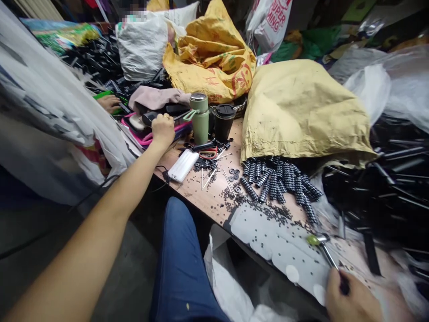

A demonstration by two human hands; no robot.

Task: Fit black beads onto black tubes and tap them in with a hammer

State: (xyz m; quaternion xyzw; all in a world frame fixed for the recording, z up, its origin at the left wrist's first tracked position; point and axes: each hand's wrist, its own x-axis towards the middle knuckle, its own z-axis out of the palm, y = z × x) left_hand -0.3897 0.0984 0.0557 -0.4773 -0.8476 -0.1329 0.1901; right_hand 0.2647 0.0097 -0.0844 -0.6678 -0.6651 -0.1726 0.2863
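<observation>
My right hand grips the black handle of a small hammer at the lower right. The hammer's head has a yellow-green end and lies over the grey mat. At the far left side of the table, my left hand is closed beside a dark object. A thin dark piece runs from its fingers toward the green bottle; what the hand holds is unclear. Stacks of black ribbed rollers spill from under a tan sack, with many tiny black rings scattered before them.
A black lidded cup stands beside the bottle. A white power bank, red-handled scissors and metal rods lie nearby. Another person's hand shows at the upper left. Black parts pile up on the right.
</observation>
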